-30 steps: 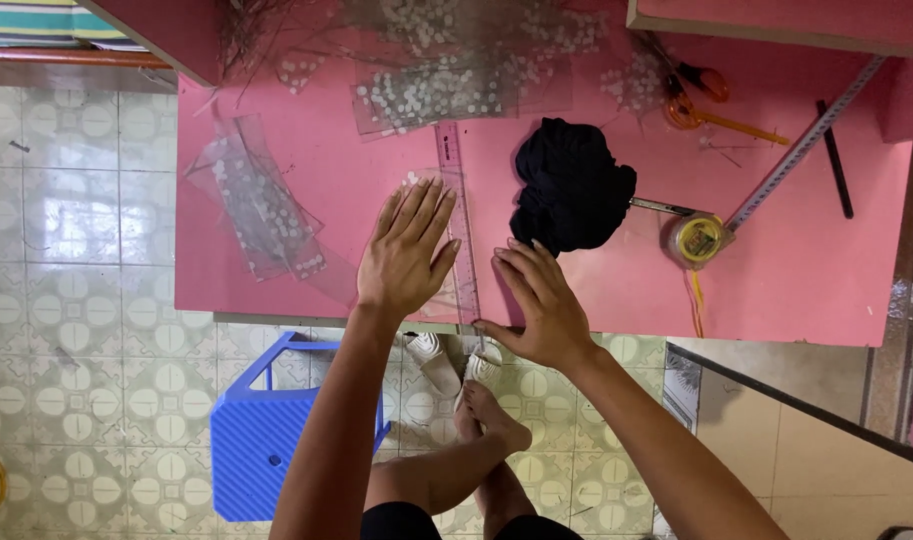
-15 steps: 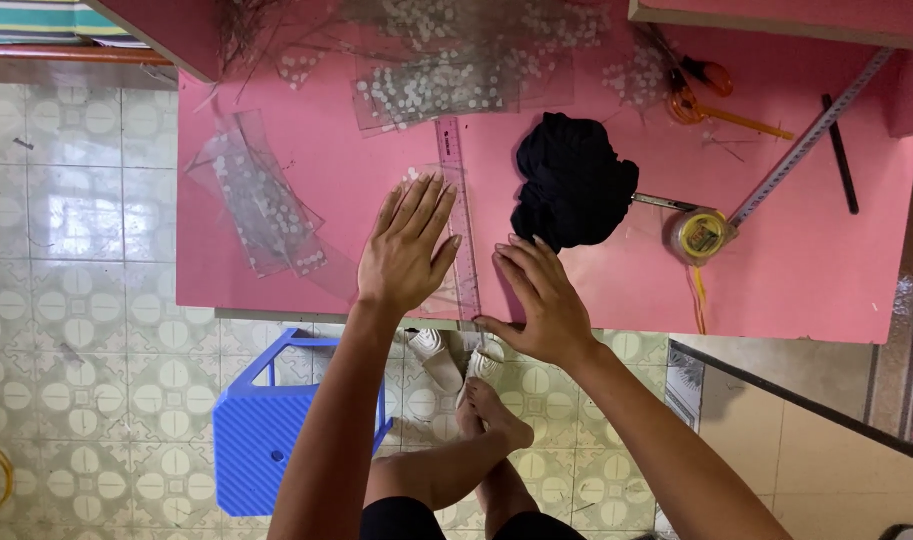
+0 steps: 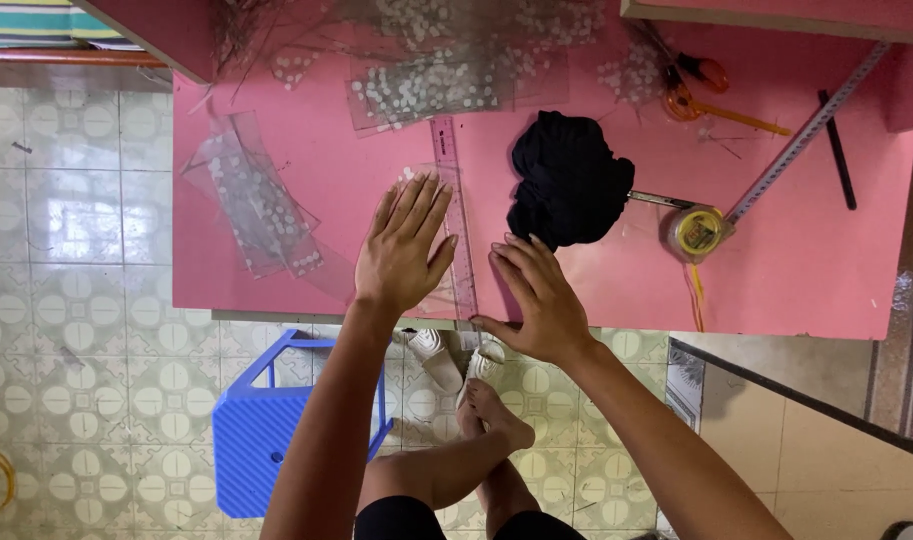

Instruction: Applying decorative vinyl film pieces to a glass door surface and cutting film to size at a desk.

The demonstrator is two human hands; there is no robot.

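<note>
**Both hands flat at the table's near edge**

The left hand [image 3: 404, 245] lies open, fingers spread, pressing a clear plastic sheet [image 3: 446, 285] beside a clear ruler [image 3: 454, 210] on the pink table [image 3: 806, 280]. The right hand [image 3: 536, 300], also open and gripping nothing, rests apart at the near edge. A black cloth [image 3: 568, 178] sits mid-table.

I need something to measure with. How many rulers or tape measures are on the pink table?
3: a clear ruler between the left hand and right hand, a yellow tape measure, and a long metal ruler at right. Others may be hidden.
</note>
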